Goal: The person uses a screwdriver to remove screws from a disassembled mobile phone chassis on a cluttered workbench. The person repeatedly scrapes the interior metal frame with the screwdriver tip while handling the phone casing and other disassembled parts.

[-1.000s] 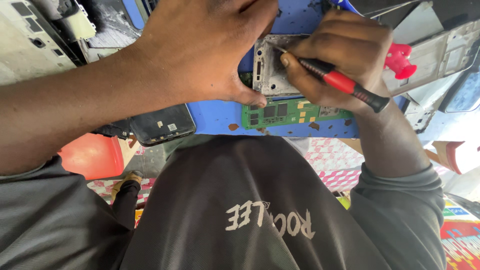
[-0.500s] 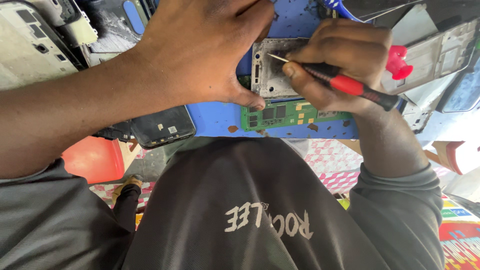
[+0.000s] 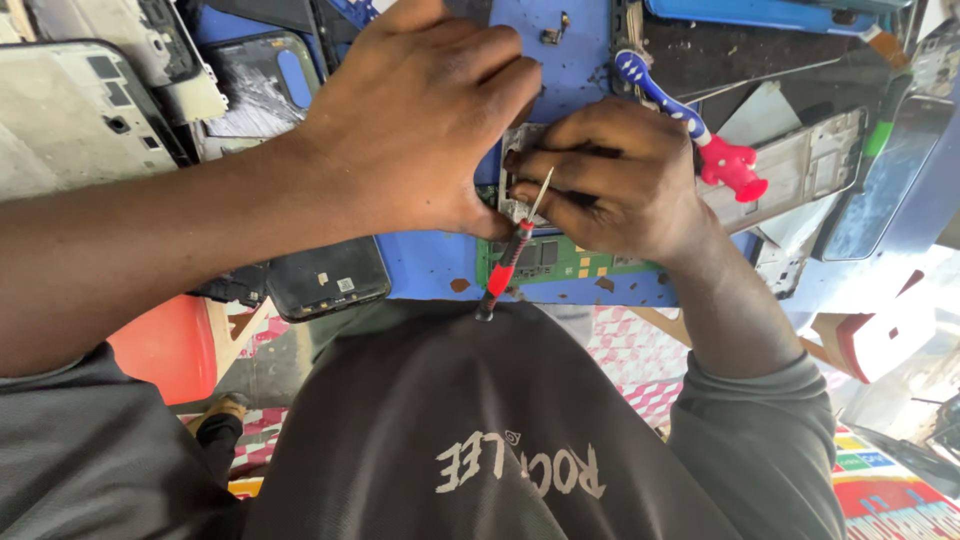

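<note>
Pinching the screwdriver (image 3: 512,252) shaft near the tip, the right hand (image 3: 620,180) fingers now clench over the small grey phone part (image 3: 515,175), which sits on the blue mat (image 3: 560,60) between both hands. Change: the driver has swung from lying across to the right to pointing handle-down toward the body, red-black handle hanging over the green board (image 3: 560,262). Left hand (image 3: 420,120) lies pressed flat, fingers curled onto the part's left edge, steadying it. Tip looks seated on the part, so work appears under way. Toothbrush (image 3: 690,125) and phone frames (image 3: 90,110) lie around.
</note>
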